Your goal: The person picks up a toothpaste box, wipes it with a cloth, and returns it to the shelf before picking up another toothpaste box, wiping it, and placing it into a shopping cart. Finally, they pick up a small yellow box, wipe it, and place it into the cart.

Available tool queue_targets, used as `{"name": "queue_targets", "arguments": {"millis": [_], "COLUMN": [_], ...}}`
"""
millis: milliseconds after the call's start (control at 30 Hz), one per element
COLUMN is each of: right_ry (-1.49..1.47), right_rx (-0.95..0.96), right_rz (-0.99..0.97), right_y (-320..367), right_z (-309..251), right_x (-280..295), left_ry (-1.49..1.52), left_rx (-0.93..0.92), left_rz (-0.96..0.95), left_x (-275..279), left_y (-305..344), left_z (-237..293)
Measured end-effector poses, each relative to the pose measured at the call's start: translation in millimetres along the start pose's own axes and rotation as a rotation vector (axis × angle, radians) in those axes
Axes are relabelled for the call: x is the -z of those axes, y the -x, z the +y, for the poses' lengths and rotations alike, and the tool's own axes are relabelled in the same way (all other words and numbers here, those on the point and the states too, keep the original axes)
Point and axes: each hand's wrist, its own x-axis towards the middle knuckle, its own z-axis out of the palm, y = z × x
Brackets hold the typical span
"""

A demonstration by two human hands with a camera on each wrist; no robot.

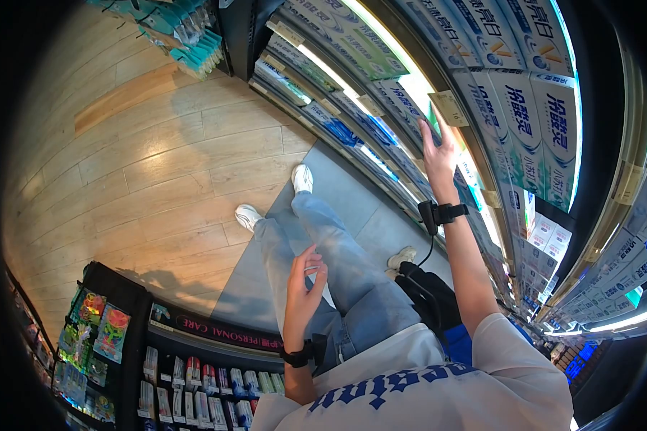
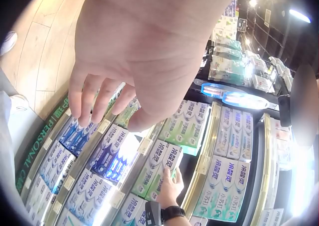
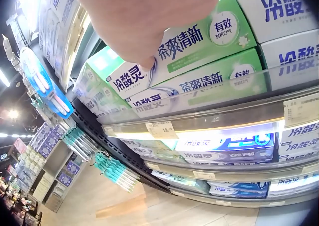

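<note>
My right hand [image 1: 440, 152] reaches into a lit shelf of boxed toothpaste. In the right wrist view, it lies over a green and white toothpaste box [image 3: 204, 39], its thumb [image 3: 147, 61] against the front face. A matching box [image 3: 219, 84] sits directly below. The left wrist view shows the right hand's fingers at the end of that upper box [image 2: 173, 157], gripping it; the far fingers are hidden. My left hand [image 1: 305, 291] hangs in front of my legs with loosely bent fingers and holds nothing.
A clear plastic lip [image 3: 199, 99] runs along the shelf front above a price tag [image 3: 162, 130]. White toothpaste boxes [image 1: 521, 122] fill the neighbouring shelf. Teal hanging packs [image 1: 194, 54] are at the aisle end. Behind me stands a low rack [image 1: 194, 381] of small packs.
</note>
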Motion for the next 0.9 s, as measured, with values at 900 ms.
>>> {"name": "queue_targets", "arguments": {"millis": [900], "right_ry": [0.161], "right_rx": [0.215], "right_rz": [-0.054], "right_y": [63], "right_z": [-59], "right_x": [17], "left_ry": [-0.023], "left_rx": [0.032], "left_rz": [0.016], "left_x": [-2], "left_y": [-2], "left_z": [-2]}}
